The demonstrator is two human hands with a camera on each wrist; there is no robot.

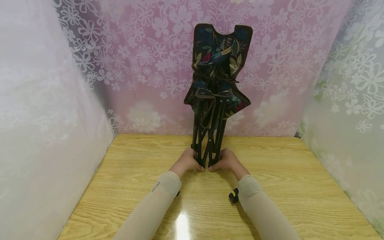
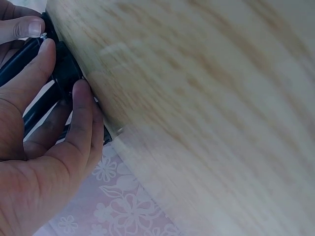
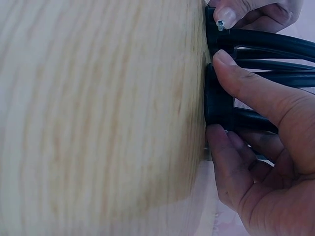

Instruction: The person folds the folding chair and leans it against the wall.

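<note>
A folded camping stool stands upright on the wooden table, its black legs gathered together and its dark leaf-print fabric seat bunched at the top. My left hand grips the legs' feet from the left, fingers curled round the black tubes. From the right, my right hand grips the same feet, thumb and fingers wrapped round the black tubes. The two hands' fingertips nearly meet in front of the legs.
White and pink flower-print curtains close in the table at the back and both sides. A small black and yellow device shows at my right sleeve. The table's front part shines with a light glare.
</note>
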